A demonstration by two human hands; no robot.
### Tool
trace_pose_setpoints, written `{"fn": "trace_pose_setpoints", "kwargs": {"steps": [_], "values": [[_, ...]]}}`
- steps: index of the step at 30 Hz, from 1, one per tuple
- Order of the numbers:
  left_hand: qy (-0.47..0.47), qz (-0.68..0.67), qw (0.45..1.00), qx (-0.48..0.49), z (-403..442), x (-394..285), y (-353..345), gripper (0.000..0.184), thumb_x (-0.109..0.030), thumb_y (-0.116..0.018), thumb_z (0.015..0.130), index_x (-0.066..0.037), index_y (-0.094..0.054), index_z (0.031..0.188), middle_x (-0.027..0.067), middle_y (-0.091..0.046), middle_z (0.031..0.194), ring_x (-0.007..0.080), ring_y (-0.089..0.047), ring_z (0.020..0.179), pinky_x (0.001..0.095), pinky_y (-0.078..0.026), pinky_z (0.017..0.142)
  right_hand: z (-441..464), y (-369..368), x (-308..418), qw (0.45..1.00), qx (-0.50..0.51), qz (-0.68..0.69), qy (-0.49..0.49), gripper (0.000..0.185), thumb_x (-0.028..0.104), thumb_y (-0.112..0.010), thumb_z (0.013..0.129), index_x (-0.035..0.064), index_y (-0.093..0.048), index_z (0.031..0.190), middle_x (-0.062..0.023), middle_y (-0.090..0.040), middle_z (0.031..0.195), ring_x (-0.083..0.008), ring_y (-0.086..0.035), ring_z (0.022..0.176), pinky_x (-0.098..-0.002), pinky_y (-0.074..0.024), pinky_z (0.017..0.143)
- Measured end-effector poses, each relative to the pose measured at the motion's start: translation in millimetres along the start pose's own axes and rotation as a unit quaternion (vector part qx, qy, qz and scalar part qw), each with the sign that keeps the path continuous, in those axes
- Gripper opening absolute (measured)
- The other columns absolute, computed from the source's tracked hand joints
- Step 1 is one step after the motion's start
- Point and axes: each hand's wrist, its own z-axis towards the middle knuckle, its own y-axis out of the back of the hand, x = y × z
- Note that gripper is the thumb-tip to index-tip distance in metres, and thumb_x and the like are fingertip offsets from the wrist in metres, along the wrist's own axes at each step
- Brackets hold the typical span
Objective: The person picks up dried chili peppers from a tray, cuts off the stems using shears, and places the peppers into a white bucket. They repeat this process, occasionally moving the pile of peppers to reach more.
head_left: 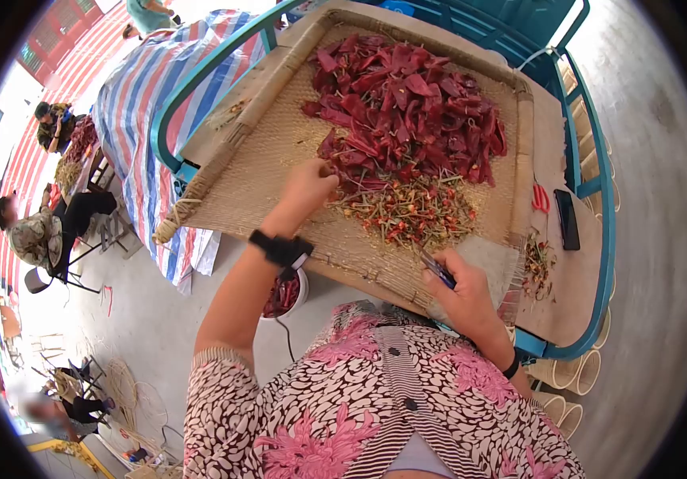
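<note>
A woven tray (pixel 272 136) with a raised rim holds a heap of dried red peppers (pixel 407 100). Below the peppers lies a smaller pile of stems and red-orange bits (pixel 419 211). My left hand (pixel 309 185) is at the lower left edge of the pepper heap, its fingers curled together; what they hold, if anything, is hidden. My right hand (pixel 463 291) is closed around a small tool with a dark blue handle (pixel 442 274), near the tray's front edge. The tool's tip points up-left to the stem pile.
Red scissors (pixel 540 198) and a black phone (pixel 568 219) lie right of the tray, inside a teal metal rail (pixel 608 239). A white bucket of peppers (pixel 302 294) stands below the tray. Other people sit at the left beside a striped sheet (pixel 148 104).
</note>
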Motion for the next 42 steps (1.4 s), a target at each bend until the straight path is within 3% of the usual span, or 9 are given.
{"fn": "trace_pose_setpoints", "kwargs": {"steps": [5,9,15,18,21,24,27,30,42], "values": [[0.042,-0.29,0.954,0.071,-56.2,-29.5,25.8,0.019,-0.014,-0.059,0.091,0.002,-0.057,0.101,0.0125,-0.066,0.092,0.0157,-0.064,0.076,0.027,-0.051,0.064,6.7,-3.8,-3.7,1.0,0.001,-0.018,-0.014,0.024,0.022,-0.062,0.088,0.0024,-0.057,0.1,-0.0153,-0.058,0.073,-0.0295,-0.058,0.065,-0.0362,-0.044,0.06],[0.052,-0.551,0.831,0.051,-76.5,-42.7,13.0,0.025,-0.014,-0.059,0.093,0.004,-0.053,0.109,0.0128,-0.063,0.105,0.0172,-0.064,0.087,0.0275,-0.053,0.075,15.8,-19.2,-7.1,1.0,0.02,-0.007,0.01,0.025,0.024,-0.061,0.088,0.004,-0.057,0.102,-0.0144,-0.061,0.075,-0.0307,-0.06,0.067,-0.0364,-0.0446,0.061],[-0.033,-0.466,0.884,0.006,-98.1,-52.9,0.3,0.022,-0.012,-0.057,0.095,0.002,-0.055,0.112,0.0117,-0.061,0.112,0.0169,-0.062,0.093,0.0283,-0.052,0.081,26.7,-23.1,10.2,1.0,0.018,0.015,-0.001,0.031,0.031,-0.061,0.09,0.0036,-0.058,0.103,-0.0142,-0.061,0.075,-0.027,-0.061,0.066,-0.0361,-0.0445,0.06],[-0.082,-0.411,0.908,-0.022,-111.9,-57.2,-6.8,0.019,-0.004,-0.058,0.093,0.001,-0.058,0.111,0.0066,-0.064,0.105,0.0138,-0.063,0.093,0.0278,-0.053,0.076,30.4,-23.0,7.2,0.999,0.009,0.042,0.022,0.036,0.036,-0.059,0.091,0.0023,-0.058,0.103,-0.0144,-0.061,0.074,-0.0256,-0.061,0.065,-0.0355,-0.0443,0.059],[-0.153,-0.333,0.925,-0.1,-118.5,-55.1,-18.7,0.019,0.006,-0.061,0.085,-0.001,-0.061,0.103,0.008,-0.066,0.103,0.0189,-0.064,0.094,0.0292,-0.053,0.076,29.3,-23.1,6.6,0.998,0.012,0.052,0.036,0.038,0.038,-0.058,0.092,0.0016,-0.059,0.103,-0.015,-0.06,0.073,-0.0259,-0.06,0.064,-0.0353,-0.0442,0.058],[-0.264,-0.135,0.945,-0.135,-122.5,-58.7,-14.4,0.022,0.011,-0.061,0.082,0.0,-0.059,0.101,0.0117,-0.063,0.111,0.0196,-0.064,0.096,0.0304,-0.053,0.079,27.7,-19.8,10.3,0.997,0.015,0.055,0.048,0.038,0.039,-0.058,0.092,0.0024,-0.061,0.102,-0.0153,-0.06,0.072,-0.0269,-0.06,0.064,-0.0355,-0.0442,0.058],[-0.309,-0.035,0.936,-0.167,-128.5,-68.9,-13.3,0.024,0.014,-0.063,0.077,-0.001,-0.059,0.096,0.0148,-0.063,0.111,0.0232,-0.065,0.098,0.0297,-0.054,0.08,25.8,-20.5,5.9,0.995,0.006,0.058,0.076,0.037,0.039,-0.059,0.091,0.0031,-0.063,0.1,-0.0152,-0.059,0.071,-0.0278,-0.06,0.064,-0.0359,-0.0442,0.058],[-0.342,-0.018,0.922,-0.18,-128.4,-67.7,-18.3,0.023,0.013,-0.064,0.074,0.0,-0.06,0.092,0.0155,-0.059,0.113,0.03,-0.065,0.096,0.0332,-0.055,0.076,23.8,-15.2,6.2,0.996,0.007,0.039,0.082,0.037,0.039,-0.06,0.09,0.0037,-0.064,0.099,-0.0147,-0.059,0.071,-0.0278,-0.06,0.064,-0.036,-0.0442,0.058],[-0.373,-0.006,0.898,-0.232,-130.6,-81.2,-32.7,0.03,0.017,-0.066,0.071,-0.004,-0.057,0.09,0.0127,-0.054,0.106,0.0244,-0.062,0.095,0.0313,-0.055,0.077,15.7,1.9,9.2,0.997,-0.005,-0.043,0.065,0.034,0.04,-0.063,0.086,0.0086,-0.067,0.097,-0.0123,-0.062,0.072,-0.028,-0.061,0.065,-0.0383,-0.0451,0.057]]}}
